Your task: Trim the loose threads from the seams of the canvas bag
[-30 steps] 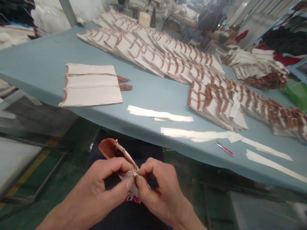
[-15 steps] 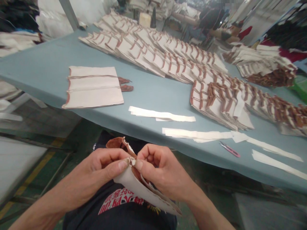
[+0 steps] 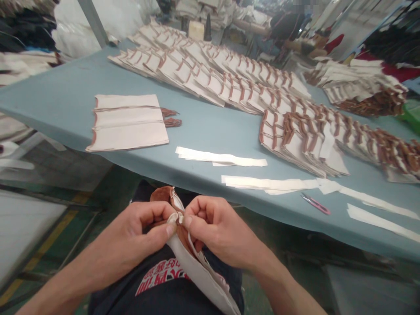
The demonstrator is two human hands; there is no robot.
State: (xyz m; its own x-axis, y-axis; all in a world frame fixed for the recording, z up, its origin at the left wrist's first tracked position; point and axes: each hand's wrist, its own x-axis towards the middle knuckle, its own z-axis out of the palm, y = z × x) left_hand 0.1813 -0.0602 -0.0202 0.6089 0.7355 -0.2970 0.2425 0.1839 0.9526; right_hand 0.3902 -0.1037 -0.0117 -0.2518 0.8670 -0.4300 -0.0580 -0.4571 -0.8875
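Both hands pinch a cream-and-brown fabric piece [image 3: 200, 275] over my lap, in front of the table's edge. My left hand [image 3: 144, 232] is closed, thumb and index finger on a folded cream edge. Close beside it, my right hand [image 3: 216, 227] pinches the same edge, its other fingers curled. The piece hangs down from the fingers over a dark apron [image 3: 138, 302] with red lettering. Its brown side [image 3: 160, 194] shows above the left hand. Parts of the cloth behind the fingers are hidden.
A blue-green table [image 3: 203, 127] carries a flat cream panel [image 3: 131, 120], white strips [image 3: 219, 156], pink thread snips [image 3: 316, 204] and overlapping rows of brown-edged cream pieces [image 3: 210, 78]. More stacked pieces [image 3: 361, 85] lie at the far right. A person [image 3: 285, 26] is at the back.
The fingertips have parted slightly and the folded edge between them shows more. The hanging part of the cloth has swung lower, toward my body. Both hands keep hold.
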